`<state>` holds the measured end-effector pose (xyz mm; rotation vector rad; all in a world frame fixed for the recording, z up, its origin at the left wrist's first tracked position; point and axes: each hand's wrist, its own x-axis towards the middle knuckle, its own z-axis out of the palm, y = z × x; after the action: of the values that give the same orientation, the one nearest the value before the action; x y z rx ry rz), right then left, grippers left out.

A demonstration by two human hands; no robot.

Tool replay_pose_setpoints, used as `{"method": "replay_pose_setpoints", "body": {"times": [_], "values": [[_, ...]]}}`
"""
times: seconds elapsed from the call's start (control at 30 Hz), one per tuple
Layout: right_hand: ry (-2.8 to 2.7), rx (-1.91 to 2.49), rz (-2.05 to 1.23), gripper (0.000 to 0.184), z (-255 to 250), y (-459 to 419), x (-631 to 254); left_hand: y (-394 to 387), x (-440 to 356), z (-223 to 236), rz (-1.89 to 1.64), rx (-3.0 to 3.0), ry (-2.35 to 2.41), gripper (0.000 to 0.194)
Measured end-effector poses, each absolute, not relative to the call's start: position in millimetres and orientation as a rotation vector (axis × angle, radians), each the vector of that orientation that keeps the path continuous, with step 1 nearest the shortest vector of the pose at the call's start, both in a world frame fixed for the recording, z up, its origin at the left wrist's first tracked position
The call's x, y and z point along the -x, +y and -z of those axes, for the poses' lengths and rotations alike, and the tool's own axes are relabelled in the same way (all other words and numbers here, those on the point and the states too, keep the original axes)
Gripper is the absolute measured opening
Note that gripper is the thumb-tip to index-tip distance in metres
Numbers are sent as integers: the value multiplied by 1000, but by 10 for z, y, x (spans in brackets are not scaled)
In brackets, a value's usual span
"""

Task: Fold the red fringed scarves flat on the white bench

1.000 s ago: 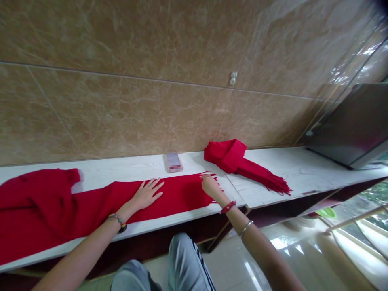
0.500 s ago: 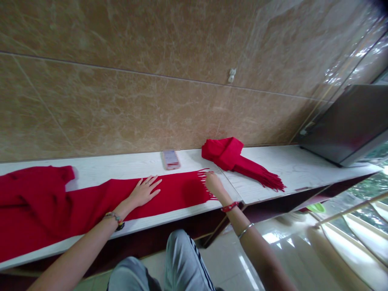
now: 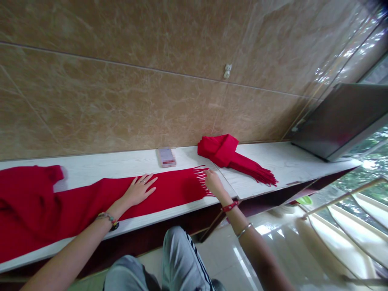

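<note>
A long red scarf [image 3: 176, 188] lies along the white shelf top, flat at its right end and bunched in folds at the left. My left hand [image 3: 138, 190] rests on it with the fingers spread, palm down. At the fringed right end, my right hand [image 3: 214, 184] is closed, its fingertips pinched at the fringe strands. The exact strands between those fingers are hard to make out. Behind and right of that hand lies a second red scarf [image 3: 222, 151], folded over itself, its fringe pointing right.
A small pale box-like item [image 3: 166, 157] stands near the wall behind the long scarf. A dark grey appliance [image 3: 342, 121] occupies the shelf's right end. The white shelf top [image 3: 100, 163] meets a brown tiled wall [image 3: 121, 101]. My knees are below its front edge.
The view has shifted a little, so the scene sits slightly further left. My right hand has moved slightly to the right relative to the fringe. My left hand stays flat on the scarf.
</note>
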<state>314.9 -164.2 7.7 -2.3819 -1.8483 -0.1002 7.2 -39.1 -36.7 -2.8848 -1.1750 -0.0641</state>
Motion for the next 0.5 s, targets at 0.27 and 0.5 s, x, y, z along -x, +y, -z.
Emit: {"method": "replay_pose_setpoints", "body": {"times": [0.27, 0.5], "values": [[-1767, 2451, 71, 29, 53, -1304, -2917, -390, -64, 344, 39, 2891, -1178, 52], [-1689, 2505, 150, 35, -128, -1683, -3312, -382, -63, 369, 128, 2897, -1165, 51]]}}
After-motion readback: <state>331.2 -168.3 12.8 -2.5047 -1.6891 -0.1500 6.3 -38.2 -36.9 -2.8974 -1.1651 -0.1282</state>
